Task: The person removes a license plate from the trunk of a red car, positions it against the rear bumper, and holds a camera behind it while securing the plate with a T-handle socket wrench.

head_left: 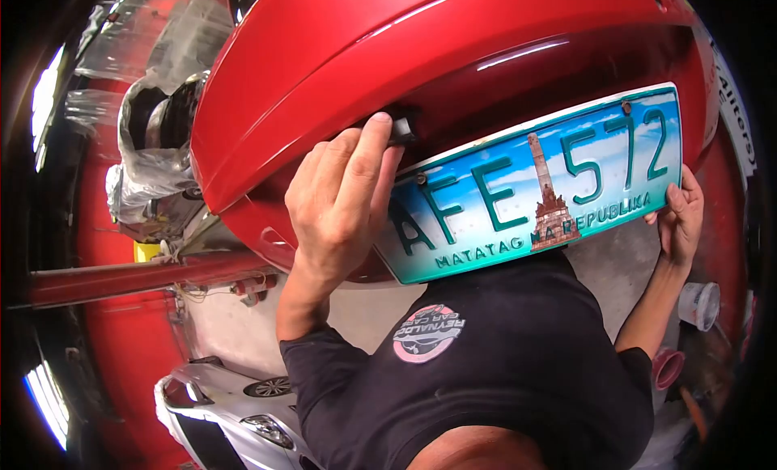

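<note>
Black shirt (pixel 502 365) was nearest, both arms raised. Left hand (pixel 340 203): grip pinched on a small black fitting (pixel 402 129) in the recess of the red body panel (pixel 364 57), just above the plate's left corner. Right hand (pixel 682 215): grip curled round the right edge of the licence plate (pixel 534 187), which sat tilted against the panel. White cup (pixel 700 304) stood beyond, right.

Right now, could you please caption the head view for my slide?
Right hand holds plate at red bumper; left hand touches black part above it.
</note>
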The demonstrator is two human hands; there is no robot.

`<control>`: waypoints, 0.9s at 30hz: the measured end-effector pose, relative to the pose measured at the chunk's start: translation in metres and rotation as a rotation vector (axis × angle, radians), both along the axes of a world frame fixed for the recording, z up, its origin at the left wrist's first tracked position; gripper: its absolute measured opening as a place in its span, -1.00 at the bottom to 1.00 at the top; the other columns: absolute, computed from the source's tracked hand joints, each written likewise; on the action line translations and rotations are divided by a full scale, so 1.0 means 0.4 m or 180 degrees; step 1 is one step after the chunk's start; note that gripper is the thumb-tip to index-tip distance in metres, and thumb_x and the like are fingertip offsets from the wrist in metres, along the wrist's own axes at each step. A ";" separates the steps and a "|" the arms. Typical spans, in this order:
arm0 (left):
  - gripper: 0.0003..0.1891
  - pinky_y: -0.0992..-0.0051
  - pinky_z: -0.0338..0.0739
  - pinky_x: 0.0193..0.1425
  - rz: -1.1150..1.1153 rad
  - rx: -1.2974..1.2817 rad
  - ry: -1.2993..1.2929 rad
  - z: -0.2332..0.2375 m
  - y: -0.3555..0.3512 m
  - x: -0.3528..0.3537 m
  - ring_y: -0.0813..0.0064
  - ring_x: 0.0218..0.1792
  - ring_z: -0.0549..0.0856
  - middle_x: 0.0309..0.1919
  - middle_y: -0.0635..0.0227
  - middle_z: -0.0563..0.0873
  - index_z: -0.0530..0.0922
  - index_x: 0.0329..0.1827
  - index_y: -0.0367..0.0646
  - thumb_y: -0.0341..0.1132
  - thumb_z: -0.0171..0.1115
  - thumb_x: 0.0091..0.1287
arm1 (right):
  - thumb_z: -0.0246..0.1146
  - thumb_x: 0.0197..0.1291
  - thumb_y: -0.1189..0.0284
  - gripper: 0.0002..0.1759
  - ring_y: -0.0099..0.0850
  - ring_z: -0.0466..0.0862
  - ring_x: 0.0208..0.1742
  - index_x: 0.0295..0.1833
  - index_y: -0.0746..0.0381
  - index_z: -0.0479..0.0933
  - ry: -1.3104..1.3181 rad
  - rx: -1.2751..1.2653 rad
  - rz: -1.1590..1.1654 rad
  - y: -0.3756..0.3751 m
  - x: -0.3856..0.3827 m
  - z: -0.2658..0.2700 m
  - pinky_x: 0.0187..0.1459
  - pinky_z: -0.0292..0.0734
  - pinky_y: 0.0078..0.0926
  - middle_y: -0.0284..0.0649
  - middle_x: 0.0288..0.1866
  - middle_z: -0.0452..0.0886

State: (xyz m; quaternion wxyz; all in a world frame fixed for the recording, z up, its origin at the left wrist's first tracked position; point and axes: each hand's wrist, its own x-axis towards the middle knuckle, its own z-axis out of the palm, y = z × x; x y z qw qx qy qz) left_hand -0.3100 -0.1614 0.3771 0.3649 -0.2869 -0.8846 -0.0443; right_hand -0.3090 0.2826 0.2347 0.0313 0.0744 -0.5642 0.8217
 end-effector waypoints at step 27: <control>-0.63 0.54 0.73 -0.03 -0.0191 0.1005 -0.0731 0.041 0.012 0.002 0.46 -0.19 0.87 -0.18 0.20 0.87 0.72 0.08 -0.34 -0.57 0.58 0.19 | 0.33 0.48 0.34 -0.59 -0.51 0.70 -0.48 0.21 0.45 0.49 0.0019 -0.0038 0.0083 -0.008 -0.001 0.003 -0.47 0.60 -0.64 -0.13 -0.23 0.76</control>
